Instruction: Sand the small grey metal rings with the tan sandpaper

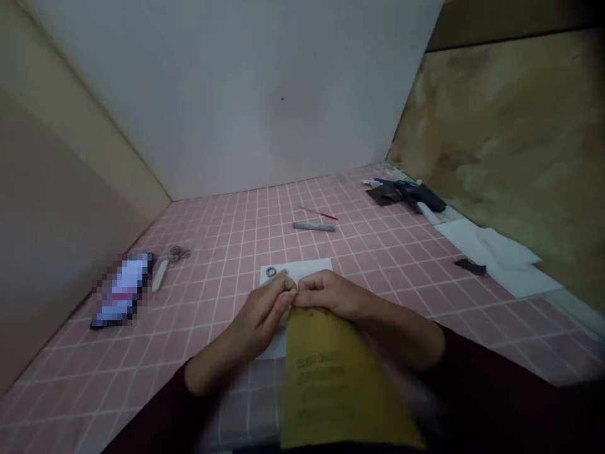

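Note:
Near the middle, my left hand (265, 309) pinches a small greyish piece (288, 284) between thumb and fingers. Close against it, my right hand (331, 294) has its fingers closed on the top edge of a yellow sheet (338, 378) with dark print, which hangs down toward me. The fingertips of both hands nearly meet. Under and behind them lies a white paper (314, 265), with a small grey ring (271, 272) on its left part. The hands hide much of the paper.
A phone (123, 290), a pale stick (161, 275) and several grey rings (177, 253) lie left on the pink gridded surface (227, 233). Beyond the hands are a grey rod (313, 226) and a red thin tool (326, 215). Dark cloth (387, 193) and white sheets (501, 252) lie right.

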`<state>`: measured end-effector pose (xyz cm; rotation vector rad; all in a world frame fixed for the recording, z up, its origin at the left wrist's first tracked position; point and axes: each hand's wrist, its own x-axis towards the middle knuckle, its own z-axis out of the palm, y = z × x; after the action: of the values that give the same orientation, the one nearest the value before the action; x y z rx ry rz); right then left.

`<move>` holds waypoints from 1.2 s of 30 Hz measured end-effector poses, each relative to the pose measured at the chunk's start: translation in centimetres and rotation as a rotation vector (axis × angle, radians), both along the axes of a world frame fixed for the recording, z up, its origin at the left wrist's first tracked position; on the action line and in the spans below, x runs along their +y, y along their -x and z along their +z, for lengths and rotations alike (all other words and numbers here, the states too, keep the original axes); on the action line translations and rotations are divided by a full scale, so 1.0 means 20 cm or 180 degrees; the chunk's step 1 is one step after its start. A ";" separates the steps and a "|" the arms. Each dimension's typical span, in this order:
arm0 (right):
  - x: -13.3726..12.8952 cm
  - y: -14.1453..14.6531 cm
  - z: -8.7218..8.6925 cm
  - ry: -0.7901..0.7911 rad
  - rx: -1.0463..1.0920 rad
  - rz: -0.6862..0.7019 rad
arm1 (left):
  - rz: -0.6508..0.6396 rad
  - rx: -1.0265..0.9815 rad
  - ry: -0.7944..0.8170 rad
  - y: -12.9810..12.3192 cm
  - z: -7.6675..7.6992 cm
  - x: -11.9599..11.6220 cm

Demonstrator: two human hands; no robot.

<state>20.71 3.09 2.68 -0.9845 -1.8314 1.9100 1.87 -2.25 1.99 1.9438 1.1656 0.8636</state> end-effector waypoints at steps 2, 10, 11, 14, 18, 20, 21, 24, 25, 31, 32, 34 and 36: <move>-0.01 0.00 0.00 -0.1006 -0.0065 -0.0254 | -0.0062 -0.0051 0.0384 0.01 -0.01 0.01; -0.01 0.01 0.03 0.0245 -0.0006 0.0026 | 0.0001 0.0006 -0.0101 0.00 0.00 0.00; 0.00 0.01 0.02 0.0231 -0.0038 0.0024 | -0.0009 0.0097 -0.0124 0.00 -0.01 0.01; -0.02 0.01 0.00 -0.1086 -0.0219 -0.0351 | -0.0070 0.0152 0.0287 0.02 -0.04 0.03; -0.02 0.01 -0.01 -0.1478 -0.0186 -0.0450 | -0.0059 -0.0010 0.0464 0.02 -0.04 0.02; 0.00 0.01 -0.01 -0.0544 -0.0043 -0.0239 | 0.0030 0.0015 0.0144 0.01 -0.02 0.01; 0.00 0.01 -0.01 -0.0093 0.0019 -0.0134 | 0.0069 0.0051 -0.0015 0.00 -0.02 0.01; 0.00 0.01 -0.01 -0.0137 -0.0013 -0.0162 | 0.0110 0.0104 -0.0024 -0.01 -0.02 0.01; 0.00 0.01 -0.01 -0.0622 -0.0089 -0.0282 | 0.0080 0.0057 0.0173 0.00 -0.03 0.02; -0.02 0.01 0.00 -0.1354 -0.0099 -0.0413 | 0.0118 -0.0260 0.0604 0.00 -0.04 0.02; -0.01 0.01 -0.01 -0.0876 -0.0035 -0.0280 | 0.0151 -0.0161 0.0346 -0.01 -0.03 0.01; 0.00 0.01 -0.01 -0.0067 0.0045 -0.0025 | 0.0183 0.0046 -0.0106 -0.02 -0.02 0.00; 0.00 0.00 -0.01 -0.0177 -0.0006 -0.0063 | 0.0167 0.0112 -0.0124 -0.02 -0.01 0.00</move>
<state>20.62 3.16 2.45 -0.9830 -1.8584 1.8370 2.25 -2.29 1.71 1.9748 1.2338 0.8887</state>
